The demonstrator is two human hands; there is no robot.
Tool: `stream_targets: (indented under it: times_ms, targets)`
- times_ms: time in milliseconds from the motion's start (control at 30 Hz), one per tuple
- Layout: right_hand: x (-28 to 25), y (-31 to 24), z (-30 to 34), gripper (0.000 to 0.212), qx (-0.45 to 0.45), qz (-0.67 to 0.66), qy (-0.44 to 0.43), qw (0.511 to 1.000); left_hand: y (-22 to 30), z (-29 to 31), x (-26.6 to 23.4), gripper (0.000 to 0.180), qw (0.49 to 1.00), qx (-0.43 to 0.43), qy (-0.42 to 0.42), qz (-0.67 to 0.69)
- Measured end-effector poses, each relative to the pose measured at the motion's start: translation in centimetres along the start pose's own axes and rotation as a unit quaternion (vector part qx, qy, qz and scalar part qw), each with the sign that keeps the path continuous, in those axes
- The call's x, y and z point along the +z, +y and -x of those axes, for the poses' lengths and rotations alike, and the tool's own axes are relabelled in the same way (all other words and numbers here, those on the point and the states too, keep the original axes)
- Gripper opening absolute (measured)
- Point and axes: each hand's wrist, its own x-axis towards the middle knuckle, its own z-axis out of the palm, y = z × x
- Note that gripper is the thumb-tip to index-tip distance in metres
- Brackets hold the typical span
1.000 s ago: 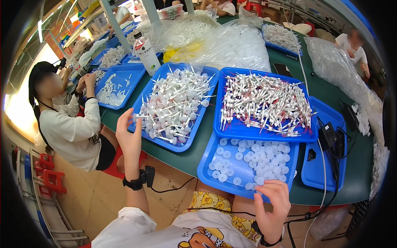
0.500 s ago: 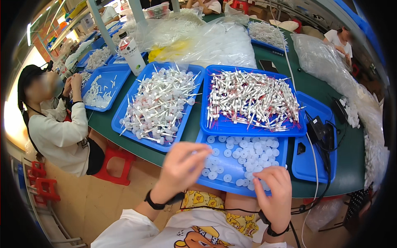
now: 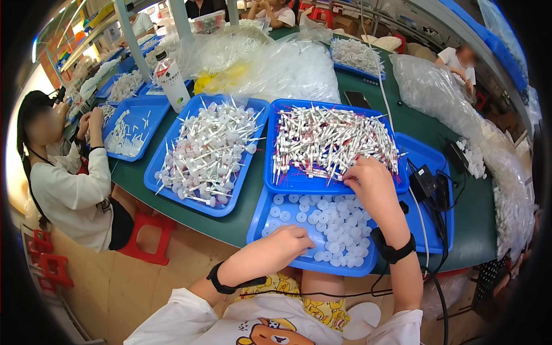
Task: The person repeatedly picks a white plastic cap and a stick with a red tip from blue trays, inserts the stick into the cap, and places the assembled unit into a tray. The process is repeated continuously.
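My left hand reaches over the lower blue tray of round translucent white discs. Its fingers are bent and pressed together at the discs; what they pinch, if anything, is hidden. My right hand is at the front edge of the upper blue tray. That tray is heaped with thin white sticks with red ends. The right fingers are curled in a pinch beside the sticks, and I cannot see what lies between them. The upper tray overlaps the lower one's far edge.
Left of these, another blue tray holds sticks fitted with discs. Behind it stand a bottle and a large clear bag. A black adapter with cables lies at right. A co-worker sits at left.
My right hand has moved from the disc tray up to the sticks' front edge. My left hand has come down onto the discs. The view has shifted slightly.
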Motion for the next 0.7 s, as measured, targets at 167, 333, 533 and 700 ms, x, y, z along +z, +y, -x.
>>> stream_targets:
  times_ms: [167, 333, 533, 700]
  targets:
    - [0.3, 0.2, -0.4, 0.008, 0.005, 0.016, 0.009, 1.0, 0.2, -0.2, -1.6, 0.024, 0.999, 0.022, -0.032, -0.013]
    - [-1.3, -2.7, 0.9, 0.012, -0.006, -0.001, 0.1, 0.995, 1.4, -0.5, -1.9, 0.021, 0.998, -0.029, 0.007, 0.059]
    - [-5.0, -8.7, 6.2, 0.017, -0.002, -0.135, 0.124, 0.983, 2.1, -0.5, -1.3, 0.02, 0.932, -0.072, 0.183, 0.306]
    - [-4.3, -10.5, 10.4, 0.025, 0.032, -0.201, 0.152, 0.967, 2.0, 0.2, 0.5, 0.034, 0.76, 0.0, 0.244, 0.603]
